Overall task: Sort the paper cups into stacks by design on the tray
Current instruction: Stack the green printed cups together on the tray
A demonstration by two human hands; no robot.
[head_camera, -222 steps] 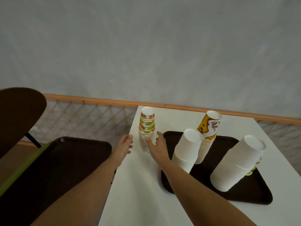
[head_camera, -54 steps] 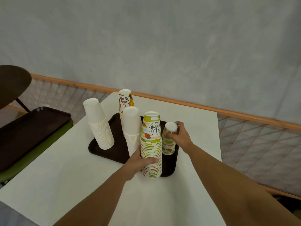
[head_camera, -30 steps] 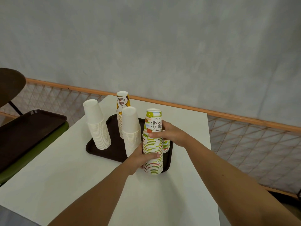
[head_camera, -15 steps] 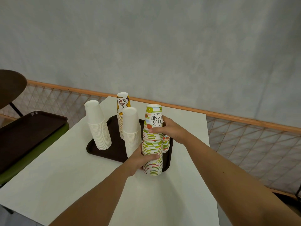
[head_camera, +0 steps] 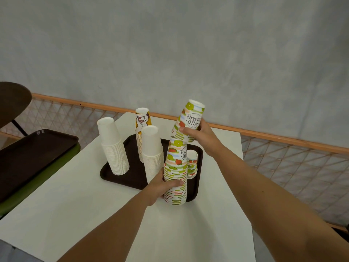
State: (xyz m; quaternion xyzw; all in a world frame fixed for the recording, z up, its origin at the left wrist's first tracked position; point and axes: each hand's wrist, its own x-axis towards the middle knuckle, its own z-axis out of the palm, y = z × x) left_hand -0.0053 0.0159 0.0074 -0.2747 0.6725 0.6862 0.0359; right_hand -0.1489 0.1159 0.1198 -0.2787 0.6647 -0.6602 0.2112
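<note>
Tabletop (head_camera: 94, 214): left hand (head_camera: 160, 188) grips fruit-cup stack (head_camera: 175, 167); right hand (head_camera: 203, 138) holds tilted upper cups (head_camera: 190, 118).

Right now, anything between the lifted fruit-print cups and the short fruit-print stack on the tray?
Nothing visible. The right hand holds the lifted cups tilted above the short stack, whose top is uncovered. The tall stack, gripped by the left hand, stands close beside it.

L hand (head_camera: 160, 187) low, R hand (head_camera: 203, 138) higher & further fwd (both well out front), each curled in a grip.
</note>
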